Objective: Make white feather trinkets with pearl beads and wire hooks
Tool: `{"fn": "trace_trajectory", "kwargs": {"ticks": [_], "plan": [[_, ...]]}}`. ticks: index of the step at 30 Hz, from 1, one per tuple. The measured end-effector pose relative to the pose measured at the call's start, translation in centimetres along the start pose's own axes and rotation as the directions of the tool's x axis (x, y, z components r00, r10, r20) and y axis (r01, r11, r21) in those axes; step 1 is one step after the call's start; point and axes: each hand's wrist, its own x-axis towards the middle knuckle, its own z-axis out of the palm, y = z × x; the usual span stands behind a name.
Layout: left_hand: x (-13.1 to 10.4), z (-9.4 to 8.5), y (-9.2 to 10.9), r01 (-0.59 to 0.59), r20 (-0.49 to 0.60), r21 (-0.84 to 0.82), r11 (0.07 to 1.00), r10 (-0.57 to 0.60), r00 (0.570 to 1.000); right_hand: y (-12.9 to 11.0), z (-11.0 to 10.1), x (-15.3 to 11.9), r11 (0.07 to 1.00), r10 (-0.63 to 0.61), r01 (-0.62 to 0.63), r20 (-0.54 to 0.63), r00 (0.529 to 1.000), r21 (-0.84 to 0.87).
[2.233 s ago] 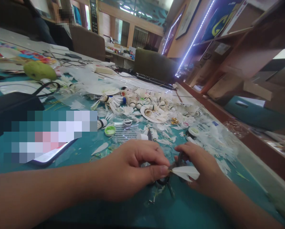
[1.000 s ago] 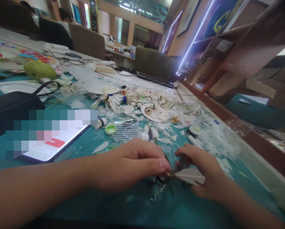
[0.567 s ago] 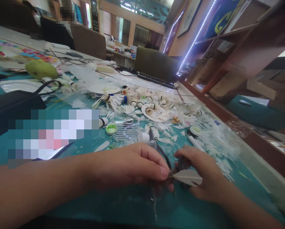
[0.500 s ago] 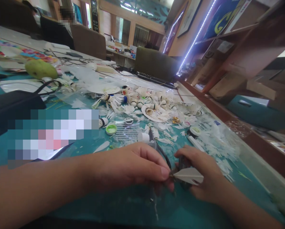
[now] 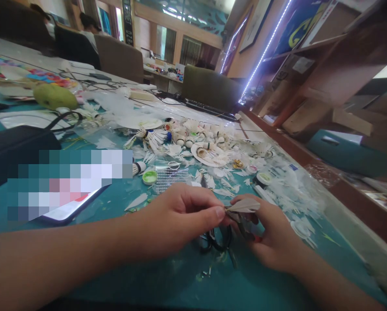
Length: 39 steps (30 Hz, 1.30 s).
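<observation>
My left hand [image 5: 193,214] pinches a feather [image 5: 245,205] by its quill, between thumb and forefinger. The white vane points right, toward my right hand [image 5: 271,229]. The fingers of that hand are curled around a dark object [image 5: 244,231], largely hidden, whose kind I cannot make out. Just under my hands, black loops [image 5: 224,238] show on the teal mat, partly covered by my fingers. Small bright bits [image 5: 206,273] lie on the mat in front. A loose feather [image 5: 136,201] rests beyond my left wrist.
Shuttlecocks [image 5: 152,137], cut feathers and plastic bags are heaped across the table. A green tub [image 5: 149,177] and a sheet of beads [image 5: 172,176] lie beyond my left hand. A phone [image 5: 73,211] and a dark case [image 5: 21,151] are at left. People sit far back.
Both hands have moved up a little, and the feather has shifted up and left with my left hand. The black loops and small bits beneath now show more clearly.
</observation>
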Motion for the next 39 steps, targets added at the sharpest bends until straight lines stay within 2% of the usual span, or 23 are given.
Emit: {"fn": "trace_trajectory", "kwargs": {"ticks": [5,12,26,36,39], "plan": [[-0.3,0.3,0.4,-0.118,-0.076,0.168,0.979,0.132,0.988,-0.3,0.0,0.0,1.0,-0.01,0.01,-0.004,1.0,0.006],[-0.4,0.4,0.4,-0.161,-0.087,0.227,0.96,0.185,0.979,-0.5,-0.3,0.1,0.999,-0.005,0.005,0.018,1.0,0.046],[-0.2,0.4,0.2,-0.112,-0.088,0.127,0.985,0.124,0.988,-0.6,0.1,-0.1,0.989,0.049,-0.056,0.059,0.997,0.136],[-0.2,0.7,0.0,-0.09,-0.121,0.116,0.989,0.104,0.987,-0.9,-0.4,0.5,0.965,0.096,-0.118,0.105,0.99,0.233],[-0.1,0.4,-0.1,-0.065,-0.11,0.068,0.996,0.072,0.991,-1.1,-0.6,0.7,0.947,0.111,-0.143,0.126,0.986,0.289]]}}
